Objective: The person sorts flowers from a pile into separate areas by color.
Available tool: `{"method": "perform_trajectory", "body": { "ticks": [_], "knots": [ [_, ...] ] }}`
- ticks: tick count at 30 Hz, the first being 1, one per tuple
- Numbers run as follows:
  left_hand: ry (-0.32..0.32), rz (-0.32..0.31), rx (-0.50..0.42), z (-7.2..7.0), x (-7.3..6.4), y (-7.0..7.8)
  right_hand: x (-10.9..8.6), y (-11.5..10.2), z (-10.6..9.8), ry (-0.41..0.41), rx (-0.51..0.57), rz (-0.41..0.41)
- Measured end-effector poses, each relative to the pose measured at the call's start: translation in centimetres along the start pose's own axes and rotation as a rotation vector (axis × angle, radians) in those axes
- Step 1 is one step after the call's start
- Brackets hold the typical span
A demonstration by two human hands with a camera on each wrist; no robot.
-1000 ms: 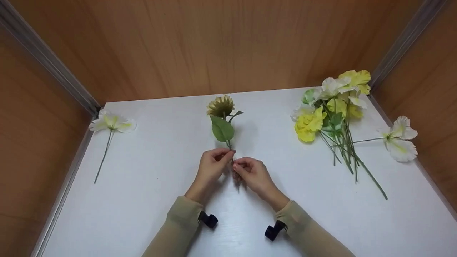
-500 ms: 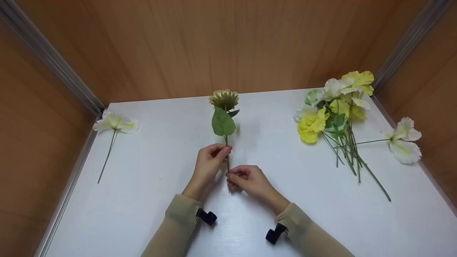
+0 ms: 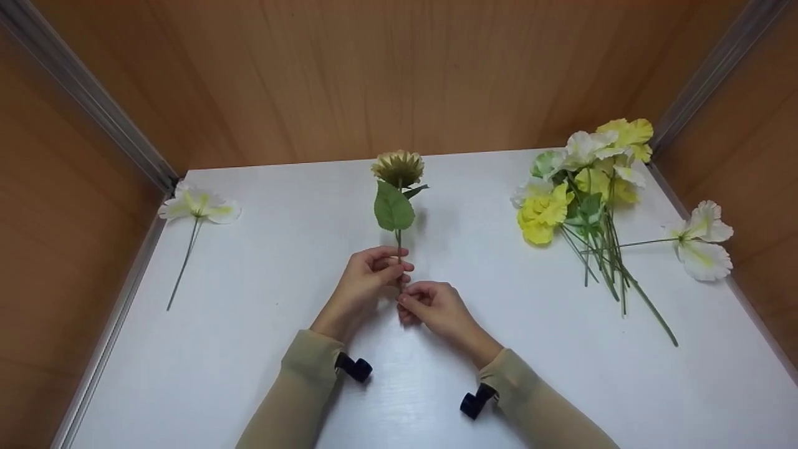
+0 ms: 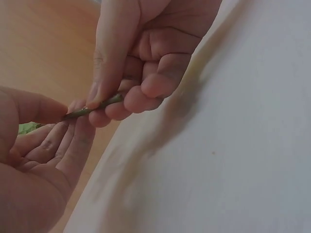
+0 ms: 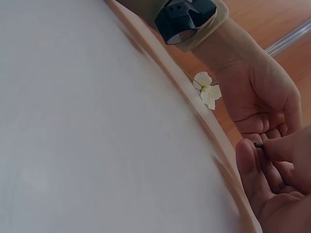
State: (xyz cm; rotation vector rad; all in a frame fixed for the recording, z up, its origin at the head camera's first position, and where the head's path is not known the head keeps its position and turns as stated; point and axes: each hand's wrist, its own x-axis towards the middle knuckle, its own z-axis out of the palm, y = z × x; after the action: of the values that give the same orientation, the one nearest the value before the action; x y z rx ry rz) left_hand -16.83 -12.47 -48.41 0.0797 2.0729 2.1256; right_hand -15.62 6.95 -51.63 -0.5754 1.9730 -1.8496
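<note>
An artificial flower [image 3: 399,167] with a golden-yellow head and green leaves [image 3: 394,207] stands roughly upright over the middle of the white table. My left hand [image 3: 365,277] pinches its stem below the leaves, thumb against the fingers. Just beneath, my right hand [image 3: 439,308] holds the lower end of the stem between thumb and fingers. In the left wrist view the green stem [image 4: 77,113] runs from the left hand into the right, its cut tip [image 4: 115,98] showing past the right thumb. The right wrist view shows only the stem's end [image 5: 259,145].
Several yellow and white artificial flowers [image 3: 542,215] lie piled at the back right of the table [image 3: 299,386]. One white flower [image 3: 704,255] points toward the right edge. Another white flower [image 3: 197,206] lies at the far left. Wooden panels [image 3: 386,75] enclose the table.
The flower has risen and straightened from its tilt. My left hand has loosened its fingers and slid along the stem; the right hand has moved slightly down to the stem's end.
</note>
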Motion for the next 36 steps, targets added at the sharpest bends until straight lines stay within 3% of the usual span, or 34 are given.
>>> {"method": "perform_trajectory", "body": {
  "ticks": [3,9,15,21,27,32,36],
  "knots": [
    [-0.028,-0.012,0.003,-0.3,0.1,0.0,-0.1,-0.2,0.1,0.006,-0.03,0.002],
    [-0.02,-0.002,0.011,-0.3,0.0,0.0,-0.2,-0.3,0.3,0.025,-0.057,0.0],
    [-0.031,0.008,0.057,-0.4,-0.1,-0.2,-0.5,-0.8,0.4,0.018,-0.171,-0.019],
    [0.051,-0.023,0.013,-1.6,0.1,0.4,-0.4,-1.7,-1.0,0.043,-0.308,0.023],
    [0.206,-0.054,0.083,-5.6,0.0,1.6,0.1,-2.9,-5.6,0.237,-0.38,0.107],
    [0.336,-0.061,0.207,-9.4,-0.2,2.4,-0.2,-3.7,-11.9,0.413,-0.434,0.117],
    [0.449,-0.056,0.289,-11.7,-0.8,2.9,-1.6,-3.8,-16.9,0.562,-0.536,0.125]
  ]
}}
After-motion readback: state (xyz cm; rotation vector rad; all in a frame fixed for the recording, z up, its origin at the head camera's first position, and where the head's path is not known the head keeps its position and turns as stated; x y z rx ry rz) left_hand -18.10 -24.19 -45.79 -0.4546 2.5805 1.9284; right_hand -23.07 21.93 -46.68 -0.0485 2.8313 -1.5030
